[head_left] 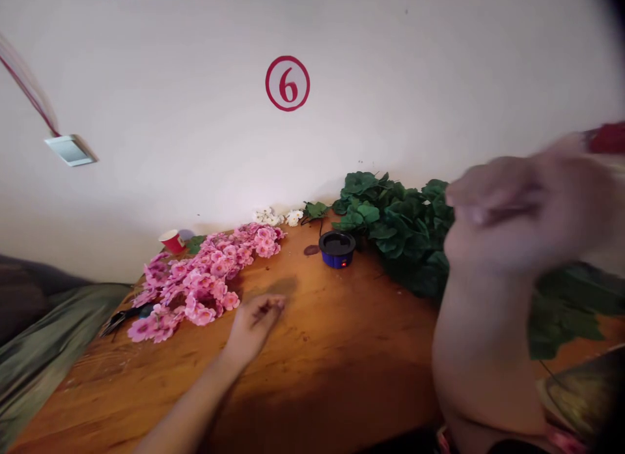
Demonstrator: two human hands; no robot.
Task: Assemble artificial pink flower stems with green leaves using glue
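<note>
My left hand (256,320) is over the wooden table (312,363), its fingers curled together; whether anything small is in them is hidden. Beside it, to the left, lies a heap of pink artificial flowers (202,278). My right hand (522,206) is raised close to the camera at the right, blurred, with its fingers folded in and their contents hidden. Behind that hand spreads a pile of green artificial leaves (395,226). Between the flowers and leaves stands a small blue pot with a black rim (336,249), a red light showing on its front.
A red paper cup (172,241) leans behind the pink flowers. Small white flowers (293,217) lie against the wall. Dark tools (122,318) stick out at the table's left edge. Green cloth (58,343) is at the left. Something red (605,139) shows at the far right.
</note>
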